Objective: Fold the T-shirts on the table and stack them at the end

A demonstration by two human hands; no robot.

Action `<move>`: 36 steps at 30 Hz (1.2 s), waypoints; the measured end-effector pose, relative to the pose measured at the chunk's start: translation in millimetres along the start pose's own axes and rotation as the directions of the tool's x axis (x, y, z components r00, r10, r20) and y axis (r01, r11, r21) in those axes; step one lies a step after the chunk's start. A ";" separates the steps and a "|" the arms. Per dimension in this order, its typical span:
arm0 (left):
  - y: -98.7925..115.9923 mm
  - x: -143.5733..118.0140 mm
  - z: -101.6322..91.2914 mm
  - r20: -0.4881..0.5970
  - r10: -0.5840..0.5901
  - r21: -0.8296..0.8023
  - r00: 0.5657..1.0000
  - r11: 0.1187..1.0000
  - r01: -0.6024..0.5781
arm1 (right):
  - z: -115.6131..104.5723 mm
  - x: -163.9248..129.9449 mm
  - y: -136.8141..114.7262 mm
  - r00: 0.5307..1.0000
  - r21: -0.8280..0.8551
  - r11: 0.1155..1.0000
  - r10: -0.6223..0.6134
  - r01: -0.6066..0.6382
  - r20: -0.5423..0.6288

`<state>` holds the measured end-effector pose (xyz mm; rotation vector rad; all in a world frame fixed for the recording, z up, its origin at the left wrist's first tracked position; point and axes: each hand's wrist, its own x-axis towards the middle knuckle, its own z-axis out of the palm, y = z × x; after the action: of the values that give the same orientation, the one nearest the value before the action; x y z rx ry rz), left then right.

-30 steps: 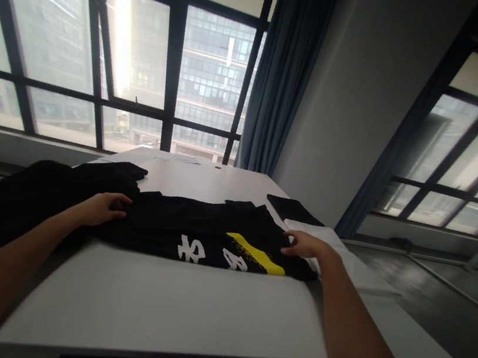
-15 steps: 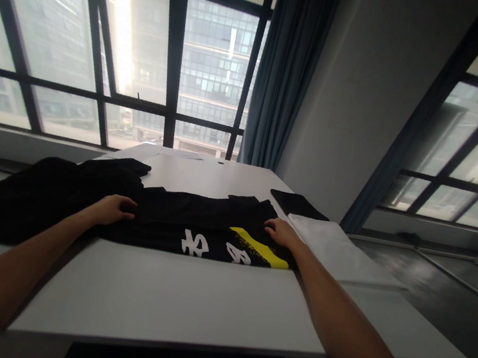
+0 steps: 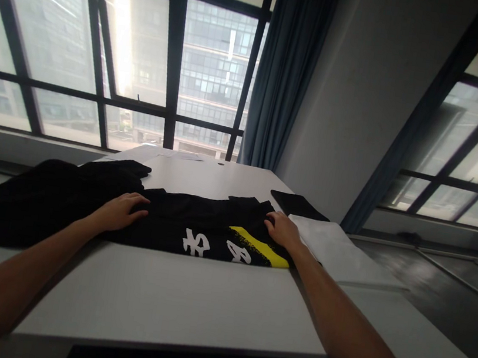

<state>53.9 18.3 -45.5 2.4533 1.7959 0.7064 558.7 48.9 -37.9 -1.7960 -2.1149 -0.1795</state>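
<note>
Both palms press flat, fingers spread: left hand (image 3: 121, 213) and right hand (image 3: 281, 230) on the shirt's (image 3: 196, 229) ends, gripping nothing.

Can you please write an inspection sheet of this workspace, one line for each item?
Surface: white table, near part bare.
Job's things: black shirt with white signs and a yellow stripe, lying flat and folded.
Clutter: black pile at left; white cloth and a dark flat piece at right; papers at the far edge.
Grips: left hand flat on the shirt's left end; right hand flat on its right end; neither pinches cloth.
Cables: nothing seen.
Surroundings: big windows, blue curtain, grey wall.
</note>
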 end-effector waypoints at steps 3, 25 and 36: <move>20.0 -1.5 15.2 0.221 0.092 0.021 0.971 0.995 -0.099 | 7.1 -3.1 -9.9 0.978 0.051 0.998 -0.048 0.038 0.205; -15.0 108.4 6.2 0.285 -0.104 0.465 0.953 0.885 -0.042 | 30.0 147.9 -28.8 0.966 -0.173 0.983 -0.017 0.064 0.258; -32.7 133.1 -7.0 0.107 -0.050 0.412 0.993 0.911 0.001 | 35.4 185.2 -15.2 0.966 -0.218 0.972 0.139 -0.092 0.216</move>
<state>53.3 148.7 -2.5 2.6378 2.1070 0.1856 513.5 229.4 -4.0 -2.1489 -2.2060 -0.1730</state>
